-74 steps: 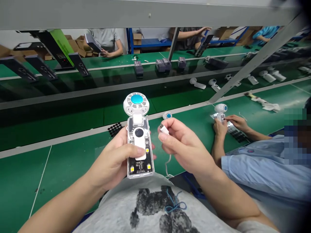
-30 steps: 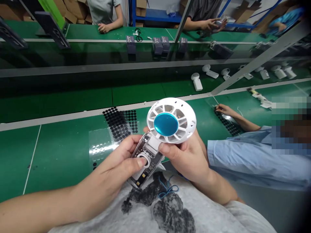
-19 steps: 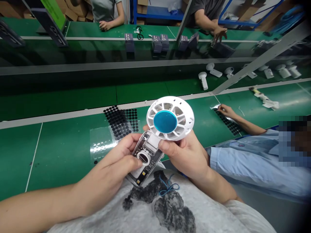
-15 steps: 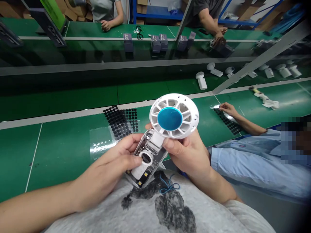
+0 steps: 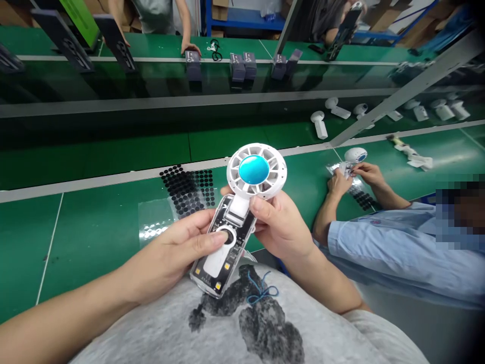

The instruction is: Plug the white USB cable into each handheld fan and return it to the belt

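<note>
A white handheld fan (image 5: 238,211) is held between both my hands above my lap. Its round slotted head carries a shiny blue disc (image 5: 254,170), and its clear handle shows a dark circuit board inside. My left hand (image 5: 189,240) grips the handle from the left, its thumb on the black round spot inside the white ring. My right hand (image 5: 282,225) is closed round the neck from the right, thumb just below the head. The fingers behind the handle are mostly hidden. Left of the fan, a sheet of black round stickers (image 5: 189,189) lies on the green table.
A co-worker in a blue sleeve (image 5: 382,237) handles another white fan (image 5: 355,155) at the right. Several white fans (image 5: 320,125) lie on the conveyor belt (image 5: 151,141) ahead. Small dark boxes (image 5: 237,67) stand across it, where other people work. A slanted metal post (image 5: 397,96) rises at right.
The fan has turned more upright and its head has shifted left and slightly up; my left thumb has slid onto the black spot. The neighbour now has both hands on a fan.
</note>
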